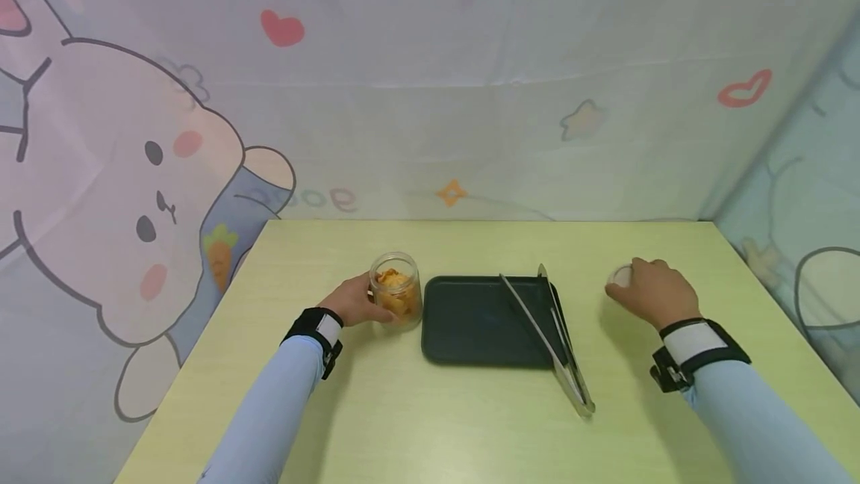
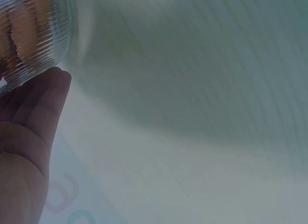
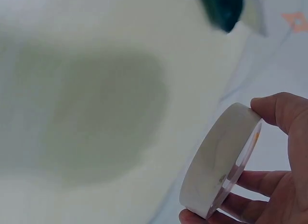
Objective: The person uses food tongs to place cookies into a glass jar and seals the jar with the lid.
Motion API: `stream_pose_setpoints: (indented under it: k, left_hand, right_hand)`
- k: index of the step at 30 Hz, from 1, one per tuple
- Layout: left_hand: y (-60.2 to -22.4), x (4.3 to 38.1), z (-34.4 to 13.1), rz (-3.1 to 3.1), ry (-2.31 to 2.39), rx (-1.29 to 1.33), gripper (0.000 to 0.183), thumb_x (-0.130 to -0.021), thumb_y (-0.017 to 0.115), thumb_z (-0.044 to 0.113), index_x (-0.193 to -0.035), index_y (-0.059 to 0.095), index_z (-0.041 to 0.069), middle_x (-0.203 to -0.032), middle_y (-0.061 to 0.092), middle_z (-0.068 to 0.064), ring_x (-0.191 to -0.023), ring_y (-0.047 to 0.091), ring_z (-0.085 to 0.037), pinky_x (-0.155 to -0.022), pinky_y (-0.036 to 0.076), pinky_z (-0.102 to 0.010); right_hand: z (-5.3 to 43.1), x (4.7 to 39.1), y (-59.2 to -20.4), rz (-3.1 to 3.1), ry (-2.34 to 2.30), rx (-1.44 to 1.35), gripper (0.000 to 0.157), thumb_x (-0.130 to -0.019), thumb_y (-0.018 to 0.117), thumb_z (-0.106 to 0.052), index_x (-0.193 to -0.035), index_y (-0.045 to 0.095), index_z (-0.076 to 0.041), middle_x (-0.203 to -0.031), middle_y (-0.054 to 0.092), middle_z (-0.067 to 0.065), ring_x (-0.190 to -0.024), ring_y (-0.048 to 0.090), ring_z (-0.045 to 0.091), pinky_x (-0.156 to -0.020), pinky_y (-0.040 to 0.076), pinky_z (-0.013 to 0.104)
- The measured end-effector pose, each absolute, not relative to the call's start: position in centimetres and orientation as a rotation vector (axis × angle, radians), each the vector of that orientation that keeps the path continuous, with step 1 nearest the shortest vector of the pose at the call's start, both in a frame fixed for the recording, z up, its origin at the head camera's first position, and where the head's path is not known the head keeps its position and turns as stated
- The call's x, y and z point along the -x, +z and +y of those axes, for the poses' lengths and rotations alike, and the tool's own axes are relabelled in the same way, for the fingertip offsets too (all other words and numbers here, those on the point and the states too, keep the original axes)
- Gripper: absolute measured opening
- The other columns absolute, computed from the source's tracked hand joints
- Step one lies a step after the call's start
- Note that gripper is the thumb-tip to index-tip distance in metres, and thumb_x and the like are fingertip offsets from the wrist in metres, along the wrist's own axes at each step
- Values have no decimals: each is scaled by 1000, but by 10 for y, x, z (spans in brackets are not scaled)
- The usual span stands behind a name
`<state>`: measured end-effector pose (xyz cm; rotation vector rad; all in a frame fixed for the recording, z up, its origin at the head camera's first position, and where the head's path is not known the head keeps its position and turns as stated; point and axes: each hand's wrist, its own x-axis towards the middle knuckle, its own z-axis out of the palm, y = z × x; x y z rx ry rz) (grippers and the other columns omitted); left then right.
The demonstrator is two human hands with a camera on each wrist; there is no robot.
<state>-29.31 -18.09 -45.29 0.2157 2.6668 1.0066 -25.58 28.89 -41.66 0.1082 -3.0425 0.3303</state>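
A clear ribbed jar point(image 1: 413, 306) with orange-yellow food pieces point(image 1: 395, 288) in it stands uncapped left of the dark tray. My left hand point(image 1: 352, 302) holds it from its left side, thumb at the front; in the left wrist view the fingers point(image 2: 50, 96) lie along the jar's wall. Off to the right, my right hand point(image 1: 655, 293) grips a round, shallow lid point(image 3: 219, 156) by its edge, tilted and raised above the table. Only a small part of that lid shows in the head view, the rest being behind the hand.
Between the hands lies a dark rectangular tray point(image 1: 470, 327). Metal tongs point(image 1: 569, 364) rest across its right side, spread at the tips, their joined end on the pale table point(image 1: 430, 424) in front. A printed cloth point(image 1: 416, 95) hangs behind the table.
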Motion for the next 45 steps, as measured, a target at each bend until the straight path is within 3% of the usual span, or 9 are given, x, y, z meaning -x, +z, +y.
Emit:
stream_pose_setpoints:
  k: [8, 15, 24, 36, 45]
  left_hand:
    - [-453, 293, -183, 2669, 1001, -198, 80, -69, 83, 25, -139, 46, 10, -127, 61, -13, -108, 56, -27, -91, 50, -46]
    - [-455, 293, -185, 2670, 998, -215, 82, -68, 84, 27, -139, 46, 8, -125, 62, -13, -107, 57, -27, -90, 50, -46]
    - [-447, 288, -181, 2659, 982, -214, 75, -69, 83, 26, -135, 49, 11, -126, 62, -11, -109, 55, -26, -94, 48, -46]
    - [-450, 290, -184, 2650, 994, -330, 73, -71, 81, 31, -135, 49, 18, -123, 63, -6, -103, 58, -21, -87, 52, -44]
    - [-453, 291, -185, 2666, 976, -328, 66, -72, 81, 29, -129, 53, 13, -118, 64, -8, -98, 57, -22, -84, 52, -42]
  right_hand:
    - [196, 271, -373, -2985, 311, -303, 63, -85, 55, -30, -125, 50, 17, -114, 56, 41, -88, 58, 49, -71, 52, 60]
    - [118, 273, -359, -2953, 289, -589, 60, -86, 54, -34, -131, 53, 5, -124, 57, 30, -92, 57, 42, -75, 52, 54]
    - [38, 272, -349, -2982, 276, -879, 65, -87, 56, -37, -141, 45, -2, -137, 51, 20, -117, 49, 37, -93, 49, 49]
    - [-12, 280, -355, -3010, 188, -1055, 65, -90, 55, -41, -144, 42, -8, -142, 48, 14, -120, 46, 33, -95, 48, 44]
    - [-23, 286, -360, -3045, 91, -1085, 60, -90, 52, -38, -143, 43, -9, -144, 46, 13, -122, 44, 33, -98, 47, 43]
